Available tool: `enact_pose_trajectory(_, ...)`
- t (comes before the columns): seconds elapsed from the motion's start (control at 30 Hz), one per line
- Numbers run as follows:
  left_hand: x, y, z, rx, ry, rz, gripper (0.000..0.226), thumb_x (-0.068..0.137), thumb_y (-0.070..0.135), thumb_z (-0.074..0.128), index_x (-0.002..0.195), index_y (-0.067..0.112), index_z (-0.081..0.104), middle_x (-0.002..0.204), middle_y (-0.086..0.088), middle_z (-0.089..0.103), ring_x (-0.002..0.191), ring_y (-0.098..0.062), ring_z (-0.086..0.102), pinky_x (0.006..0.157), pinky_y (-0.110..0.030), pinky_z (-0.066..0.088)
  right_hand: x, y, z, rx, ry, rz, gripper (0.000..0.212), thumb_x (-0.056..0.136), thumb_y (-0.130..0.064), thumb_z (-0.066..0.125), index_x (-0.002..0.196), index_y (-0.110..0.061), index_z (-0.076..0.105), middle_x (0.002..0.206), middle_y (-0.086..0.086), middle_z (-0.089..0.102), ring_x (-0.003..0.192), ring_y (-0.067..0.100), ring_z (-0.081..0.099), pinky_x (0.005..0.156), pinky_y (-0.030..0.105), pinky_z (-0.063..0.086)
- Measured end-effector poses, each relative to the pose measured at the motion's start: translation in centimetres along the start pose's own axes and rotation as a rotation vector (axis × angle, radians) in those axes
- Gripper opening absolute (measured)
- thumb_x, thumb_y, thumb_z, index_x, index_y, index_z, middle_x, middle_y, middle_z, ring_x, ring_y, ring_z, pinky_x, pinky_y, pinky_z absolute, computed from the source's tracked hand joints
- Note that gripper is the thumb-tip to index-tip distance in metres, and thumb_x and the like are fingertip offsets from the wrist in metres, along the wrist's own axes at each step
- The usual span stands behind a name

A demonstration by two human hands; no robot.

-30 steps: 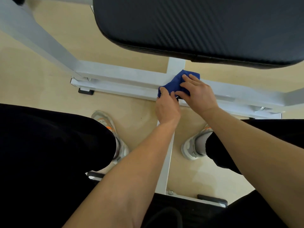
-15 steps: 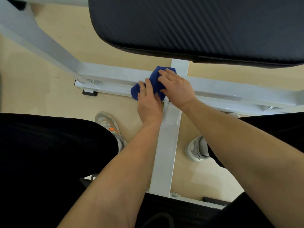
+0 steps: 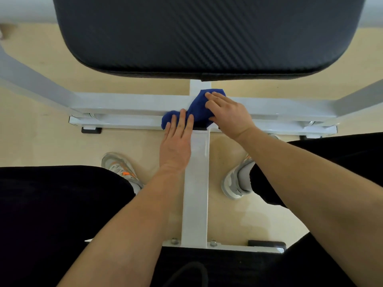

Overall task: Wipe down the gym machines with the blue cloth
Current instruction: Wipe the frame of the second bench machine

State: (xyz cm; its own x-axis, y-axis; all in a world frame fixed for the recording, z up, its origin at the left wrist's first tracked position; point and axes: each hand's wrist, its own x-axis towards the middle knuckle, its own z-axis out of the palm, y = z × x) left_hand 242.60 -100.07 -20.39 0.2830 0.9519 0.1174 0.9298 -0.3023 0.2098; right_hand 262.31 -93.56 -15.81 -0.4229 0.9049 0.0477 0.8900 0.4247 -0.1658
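Spreads the blue cloth (image 3: 196,110) wider than half a second ago, over the joint where white crossbar (image 3: 124,102) meets centre rail (image 3: 195,183). Pins it under flat, straight fingers of left hand (image 3: 176,146) and right hand (image 3: 230,119), pressing not gripping, likely to work the corner. Leaves free bar either side; black pad (image 3: 207,34) low overhead.

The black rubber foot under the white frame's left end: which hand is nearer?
Left. The left hand lies right of the black rubber foot, on the blue cloth; the right hand, farther right.
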Motion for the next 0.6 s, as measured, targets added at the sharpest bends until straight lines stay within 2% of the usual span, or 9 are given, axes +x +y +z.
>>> enact_pose_trajectory(0.1, 0.1, -1.3, -0.8, -0.028, 0.028, 0.055, 0.065, 0.093, 0.007, 0.059, 0.152, 0.007, 0.031, 0.158, -0.016, 0.029, 0.146, -0.035, 0.027, 0.119, -0.047, 0.023, 1.2, -1.0, -0.7, 0.046, -0.023, 0.033, 0.037, 0.077, -0.009, 0.079, 0.110, -0.004, 0.063, 0.130, 0.014, 0.061, 0.109, 0.035, 0.064, 0.069, 0.042, 0.055)
enact_pose_trajectory(0.17, 0.1, -2.1, -1.2, -0.031, 0.017, 0.056, 0.065, 0.093, 0.006, 0.056, 0.152, 0.007, 0.030, 0.159, -0.015, 0.027, 0.147, -0.034, 0.024, 0.120, -0.048, 0.022, 2.1, -2.2, -1.1, 0.083, -0.005, 0.033, 0.034, 0.077, -0.010, 0.078, 0.107, -0.004, 0.063, 0.124, 0.012, 0.063, 0.102, 0.034, 0.065, 0.068, 0.040, 0.052)
enact_pose_trajectory(0.3, -0.4, -4.6, -1.9, 0.002, -0.018, 0.003, 0.069, 0.094, 0.009, 0.053, 0.155, 0.011, 0.021, 0.163, -0.010, 0.020, 0.150, -0.030, 0.016, 0.121, -0.048, 0.019, 3.9, -4.7, -0.5, 0.128, -0.014, 0.007, 0.034, 0.082, -0.013, 0.072, 0.113, -0.007, 0.061, 0.130, 0.009, 0.059, 0.110, 0.030, 0.061, 0.075, 0.038, 0.051)
enact_pose_trajectory(0.47, 0.1, -5.6, -2.3, 0.077, -0.011, 0.053, 0.066, 0.098, 0.015, 0.047, 0.157, 0.012, 0.016, 0.164, -0.009, 0.014, 0.151, -0.029, 0.011, 0.122, -0.047, 0.018, 3.1, -4.7, 0.1, 0.155, 0.066, 0.030, 0.031, 0.079, -0.013, 0.077, 0.107, -0.004, 0.065, 0.126, 0.013, 0.063, 0.111, 0.033, 0.063, 0.080, 0.040, 0.056)
enact_pose_trajectory(0.53, 1.8, -4.9, -2.4, 0.095, -0.018, 0.071, 0.061, 0.101, 0.020, 0.041, 0.156, 0.009, 0.018, 0.163, -0.012, 0.016, 0.151, -0.032, 0.014, 0.121, -0.048, 0.021, 2.3, -4.3, 0.3, 0.143, 0.118, 0.094, 0.029, 0.077, -0.014, 0.080, 0.101, -0.005, 0.066, 0.121, 0.013, 0.066, 0.107, 0.032, 0.065, 0.077, 0.039, 0.057)
enact_pose_trajectory(0.6, 4.6, -3.5, -2.5, 0.089, -0.035, 0.139, 0.056, 0.101, 0.019, 0.043, 0.153, 0.006, 0.027, 0.159, -0.016, 0.027, 0.147, -0.036, 0.025, 0.118, -0.050, 0.027, 1.0, -3.5, 0.4, 0.093, 0.199, 0.181, 0.032, 0.070, -0.018, 0.084, 0.094, -0.007, 0.067, 0.113, 0.012, 0.067, 0.100, 0.032, 0.065, 0.069, 0.036, 0.056)
